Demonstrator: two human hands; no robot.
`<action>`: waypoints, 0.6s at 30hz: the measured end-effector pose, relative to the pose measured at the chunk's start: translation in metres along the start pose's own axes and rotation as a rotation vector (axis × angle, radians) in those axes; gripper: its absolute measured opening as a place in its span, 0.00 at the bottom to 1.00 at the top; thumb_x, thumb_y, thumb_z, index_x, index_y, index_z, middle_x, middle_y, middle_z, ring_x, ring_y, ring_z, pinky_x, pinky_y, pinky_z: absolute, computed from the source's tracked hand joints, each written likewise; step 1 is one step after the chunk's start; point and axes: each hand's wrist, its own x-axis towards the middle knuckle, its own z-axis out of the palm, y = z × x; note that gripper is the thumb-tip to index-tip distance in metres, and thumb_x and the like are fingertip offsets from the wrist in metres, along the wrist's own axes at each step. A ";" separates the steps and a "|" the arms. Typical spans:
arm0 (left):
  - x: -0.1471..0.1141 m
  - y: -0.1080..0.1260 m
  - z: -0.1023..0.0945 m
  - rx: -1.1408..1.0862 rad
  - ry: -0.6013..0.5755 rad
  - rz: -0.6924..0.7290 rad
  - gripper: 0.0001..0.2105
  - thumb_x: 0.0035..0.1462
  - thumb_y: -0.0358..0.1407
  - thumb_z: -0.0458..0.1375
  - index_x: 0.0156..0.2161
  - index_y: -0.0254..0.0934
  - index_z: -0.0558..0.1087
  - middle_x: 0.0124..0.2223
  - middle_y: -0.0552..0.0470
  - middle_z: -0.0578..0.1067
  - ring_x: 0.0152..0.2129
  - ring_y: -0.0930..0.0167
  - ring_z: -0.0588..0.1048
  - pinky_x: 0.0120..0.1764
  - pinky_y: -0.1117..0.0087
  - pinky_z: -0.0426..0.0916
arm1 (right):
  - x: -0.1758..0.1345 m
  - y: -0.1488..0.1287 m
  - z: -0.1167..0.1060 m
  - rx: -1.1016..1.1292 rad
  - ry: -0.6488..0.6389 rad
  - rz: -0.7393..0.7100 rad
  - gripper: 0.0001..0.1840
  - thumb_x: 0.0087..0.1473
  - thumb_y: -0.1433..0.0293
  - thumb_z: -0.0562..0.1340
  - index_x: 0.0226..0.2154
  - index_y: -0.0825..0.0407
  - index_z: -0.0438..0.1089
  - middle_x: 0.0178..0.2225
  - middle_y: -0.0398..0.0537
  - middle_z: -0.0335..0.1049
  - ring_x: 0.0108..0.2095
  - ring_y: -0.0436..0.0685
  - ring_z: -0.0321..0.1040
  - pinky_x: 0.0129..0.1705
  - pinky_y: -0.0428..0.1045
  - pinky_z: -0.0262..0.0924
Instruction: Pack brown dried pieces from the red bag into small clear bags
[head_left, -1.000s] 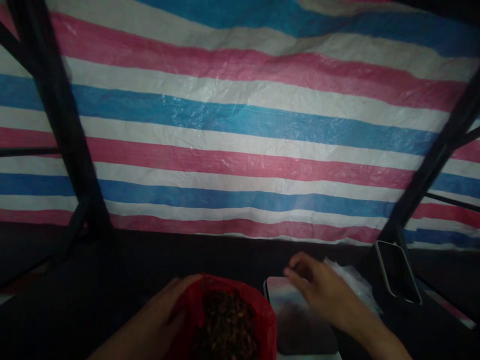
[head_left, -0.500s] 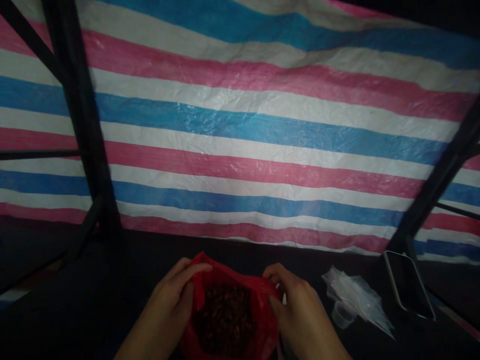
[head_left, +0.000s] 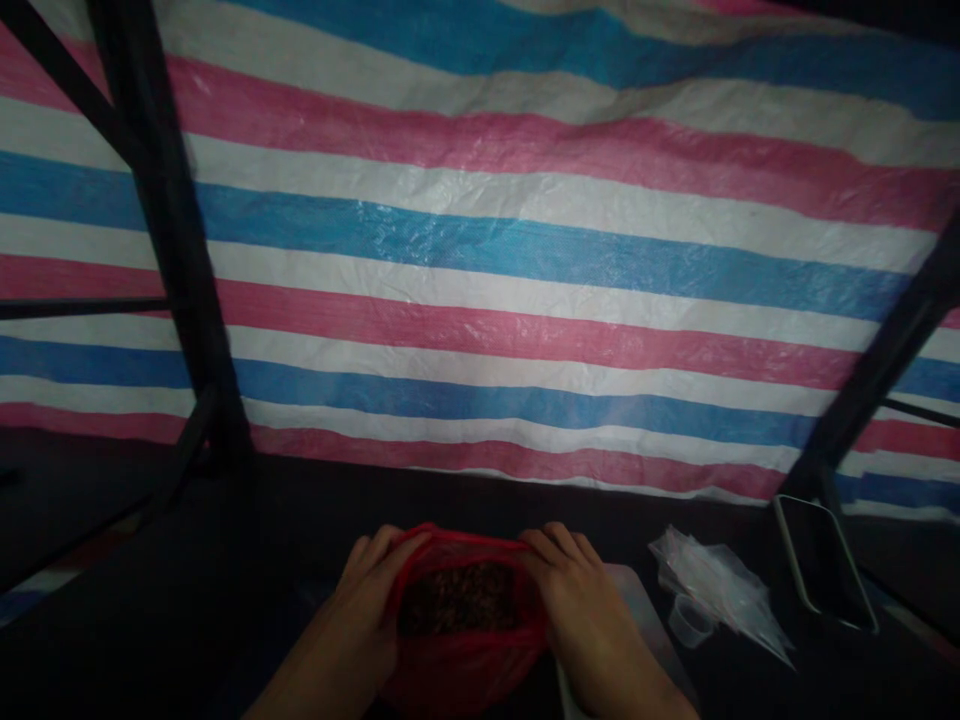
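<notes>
A red plastic bag (head_left: 465, 665) sits at the bottom middle, its mouth held wide. Inside lies a heap of small dark brown pieces (head_left: 459, 598), too dim to name. My left hand (head_left: 360, 610) grips the bag's left rim, thumb on the near side and fingers behind. On the opposite rim, my right hand (head_left: 581, 610) has its fingers curled over the edge. Partly hidden behind my right forearm is a pale, flat, see-through object (head_left: 643, 610).
To the right lie a pile of clear plastic bags (head_left: 724, 585), a small clear cup (head_left: 691, 621) and a phone (head_left: 825, 560) on the dark table (head_left: 300, 510). Black frame posts (head_left: 184, 270) stand on both sides, before a striped plastic sheet (head_left: 525, 250).
The bag's mouth has tipped and flattened, so its near wall now shows. My right hand has turned over the rim, and the pale flat object has come into view beside it.
</notes>
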 end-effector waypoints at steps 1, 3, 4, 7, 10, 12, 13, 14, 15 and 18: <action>-0.003 -0.002 0.000 0.027 -0.024 0.011 0.35 0.54 0.21 0.47 0.64 0.48 0.73 0.58 0.48 0.77 0.53 0.63 0.75 0.60 0.56 0.68 | 0.000 0.002 -0.001 -0.011 -0.017 0.022 0.26 0.63 0.85 0.54 0.52 0.49 0.79 0.58 0.50 0.78 0.56 0.65 0.71 0.57 0.59 0.66; -0.008 -0.009 0.004 0.089 -0.047 0.018 0.36 0.55 0.21 0.47 0.67 0.48 0.70 0.60 0.47 0.74 0.55 0.60 0.74 0.61 0.53 0.67 | -0.001 0.003 -0.002 -0.035 -0.040 0.056 0.25 0.62 0.85 0.55 0.51 0.49 0.81 0.59 0.51 0.77 0.57 0.68 0.69 0.58 0.61 0.65; -0.011 -0.014 0.008 0.118 -0.050 0.016 0.37 0.55 0.20 0.47 0.68 0.47 0.68 0.62 0.46 0.73 0.56 0.59 0.72 0.61 0.52 0.67 | -0.002 0.002 -0.002 -0.038 -0.044 0.072 0.25 0.61 0.84 0.56 0.50 0.50 0.81 0.59 0.52 0.76 0.58 0.69 0.69 0.59 0.62 0.65; -0.016 -0.027 0.023 0.171 0.006 -0.023 0.38 0.53 0.20 0.47 0.69 0.41 0.67 0.66 0.41 0.68 0.57 0.55 0.69 0.59 0.51 0.69 | -0.005 0.001 -0.004 0.041 -0.016 0.117 0.22 0.59 0.83 0.59 0.46 0.49 0.83 0.59 0.54 0.76 0.59 0.71 0.67 0.60 0.64 0.63; -0.015 -0.033 0.034 0.166 0.097 -0.011 0.40 0.50 0.20 0.50 0.69 0.42 0.67 0.67 0.42 0.65 0.58 0.54 0.69 0.61 0.49 0.68 | -0.007 0.020 -0.010 0.289 0.086 0.114 0.21 0.60 0.79 0.62 0.48 0.44 0.82 0.60 0.50 0.75 0.59 0.64 0.68 0.60 0.58 0.65; -0.012 -0.033 0.033 0.137 0.148 0.008 0.39 0.50 0.22 0.52 0.67 0.49 0.69 0.68 0.46 0.63 0.57 0.55 0.69 0.60 0.48 0.68 | -0.012 0.049 -0.019 0.372 0.170 0.172 0.18 0.63 0.72 0.61 0.51 0.42 0.80 0.60 0.47 0.75 0.60 0.59 0.69 0.61 0.53 0.65; -0.010 -0.032 0.031 0.122 0.176 0.017 0.36 0.51 0.24 0.54 0.65 0.53 0.71 0.67 0.48 0.63 0.57 0.55 0.69 0.59 0.47 0.69 | -0.016 0.067 -0.025 0.307 0.227 0.269 0.17 0.65 0.69 0.60 0.51 0.42 0.80 0.58 0.46 0.77 0.60 0.58 0.70 0.62 0.52 0.64; -0.009 -0.030 0.027 0.109 0.210 0.027 0.33 0.54 0.27 0.55 0.63 0.55 0.72 0.67 0.49 0.63 0.56 0.55 0.69 0.58 0.47 0.70 | -0.023 0.087 -0.030 0.193 0.260 0.391 0.17 0.66 0.67 0.58 0.51 0.41 0.80 0.55 0.44 0.79 0.59 0.58 0.71 0.62 0.52 0.63; -0.008 -0.028 0.023 0.100 0.250 0.035 0.29 0.57 0.29 0.55 0.61 0.55 0.73 0.67 0.50 0.63 0.55 0.55 0.69 0.56 0.47 0.71 | -0.030 0.108 -0.035 0.136 0.276 0.480 0.17 0.66 0.67 0.57 0.50 0.44 0.80 0.53 0.48 0.80 0.57 0.61 0.72 0.62 0.54 0.63; -0.010 -0.018 0.009 0.087 0.388 0.076 0.19 0.65 0.38 0.53 0.58 0.54 0.75 0.67 0.48 0.63 0.53 0.55 0.68 0.53 0.46 0.71 | -0.059 0.160 -0.042 0.034 0.264 0.682 0.18 0.62 0.70 0.57 0.46 0.53 0.81 0.50 0.62 0.80 0.52 0.72 0.76 0.58 0.62 0.65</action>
